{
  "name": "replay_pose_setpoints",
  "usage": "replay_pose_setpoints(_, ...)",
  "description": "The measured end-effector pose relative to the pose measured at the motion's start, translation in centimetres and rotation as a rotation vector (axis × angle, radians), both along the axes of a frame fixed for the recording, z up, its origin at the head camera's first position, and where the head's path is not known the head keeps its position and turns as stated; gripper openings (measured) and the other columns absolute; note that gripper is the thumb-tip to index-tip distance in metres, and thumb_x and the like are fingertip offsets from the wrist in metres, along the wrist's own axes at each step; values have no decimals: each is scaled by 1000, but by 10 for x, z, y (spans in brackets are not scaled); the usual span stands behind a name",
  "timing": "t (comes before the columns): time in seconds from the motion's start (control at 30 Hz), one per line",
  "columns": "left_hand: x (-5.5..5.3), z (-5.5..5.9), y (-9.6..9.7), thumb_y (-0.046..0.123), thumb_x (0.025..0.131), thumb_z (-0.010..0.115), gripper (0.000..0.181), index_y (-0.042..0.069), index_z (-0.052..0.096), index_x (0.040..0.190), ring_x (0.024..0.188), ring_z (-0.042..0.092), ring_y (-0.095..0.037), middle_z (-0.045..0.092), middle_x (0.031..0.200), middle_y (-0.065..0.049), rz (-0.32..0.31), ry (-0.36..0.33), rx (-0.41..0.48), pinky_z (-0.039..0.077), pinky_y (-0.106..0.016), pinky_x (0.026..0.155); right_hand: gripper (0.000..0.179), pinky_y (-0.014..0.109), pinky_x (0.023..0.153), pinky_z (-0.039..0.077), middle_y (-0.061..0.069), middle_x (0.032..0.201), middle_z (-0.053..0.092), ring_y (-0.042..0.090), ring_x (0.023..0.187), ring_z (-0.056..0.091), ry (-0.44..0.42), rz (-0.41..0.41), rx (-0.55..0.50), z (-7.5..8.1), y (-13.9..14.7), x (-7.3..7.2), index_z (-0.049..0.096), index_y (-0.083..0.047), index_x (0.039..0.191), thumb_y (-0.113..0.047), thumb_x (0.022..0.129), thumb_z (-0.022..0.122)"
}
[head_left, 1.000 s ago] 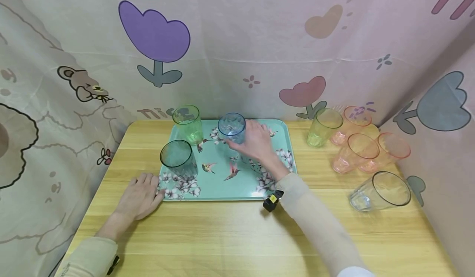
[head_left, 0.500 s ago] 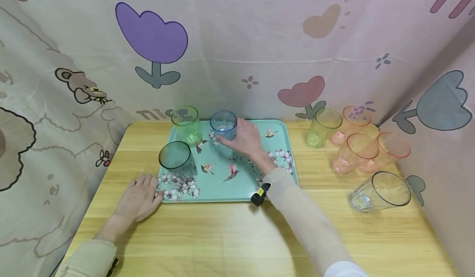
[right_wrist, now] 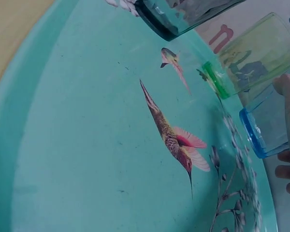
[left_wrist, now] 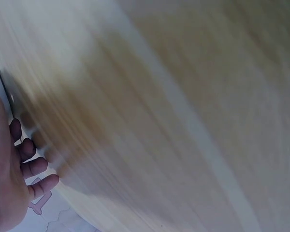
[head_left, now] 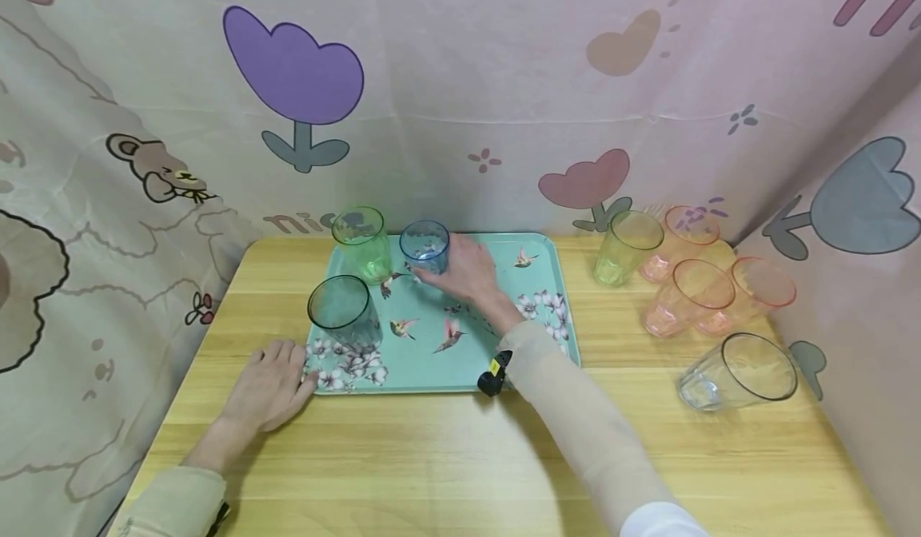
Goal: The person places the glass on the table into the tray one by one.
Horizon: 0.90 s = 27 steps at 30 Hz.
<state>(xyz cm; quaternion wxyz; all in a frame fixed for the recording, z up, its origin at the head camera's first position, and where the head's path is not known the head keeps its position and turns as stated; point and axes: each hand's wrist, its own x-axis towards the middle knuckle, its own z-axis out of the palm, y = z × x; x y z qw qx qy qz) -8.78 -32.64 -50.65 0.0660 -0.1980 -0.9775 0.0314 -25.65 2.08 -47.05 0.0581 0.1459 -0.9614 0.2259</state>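
Note:
My right hand [head_left: 468, 269] grips a blue-tinted glass [head_left: 424, 251] by its right side, at the back of a turquoise tray [head_left: 435, 371] printed with birds and blossoms. In the right wrist view the thumb lies along the glass, and its blue base [right_wrist: 253, 133] is at the tray; whether it touches cannot be told. A green glass [head_left: 365, 249] stands upright on the tray to the left of the blue one. Nearer the front left stands a dark grey-green glass [head_left: 347, 317]. My left hand [head_left: 268, 385] rests palm down on the table, its thumb by the tray's front left corner.
On the wooden table [head_left: 432, 457] to the right of the tray stand a yellow-green glass [head_left: 626, 253], several orange-pink glasses [head_left: 694, 297] and a clear dark-rimmed glass [head_left: 737, 373]. A printed curtain [head_left: 446, 65] hangs behind the table.
My right hand has moved left along the back of the tray with the blue glass, closer to the green glass; over the last half second the glass came slightly lower. The left hand stays put.

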Motion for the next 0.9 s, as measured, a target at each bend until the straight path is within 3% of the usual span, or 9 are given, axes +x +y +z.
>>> replay_pose_setpoints(0.67, 0, 1, 1, 33, 97, 59, 31, 4, 50, 99, 88, 52, -32, 57, 92, -15, 3, 4, -3, 44, -50, 76, 90, 46, 107, 52, 8, 133, 70, 26, 121, 67, -67, -15, 16, -14, -3, -6, 53, -9, 147, -74, 86, 70)
replay_pose_setpoints(0.9, 1, 3, 2, 33, 98, 59, 31, 3, 50, 100, 89, 52, -32, 57, 94, -15, 6, -6, -1, 44, -51, 77, 90, 46, 103, 56, 8, 126, 72, 25, 112, 69, -69, -13, 10, -14, -5, -8, 57, -7, 144, -74, 86, 70)
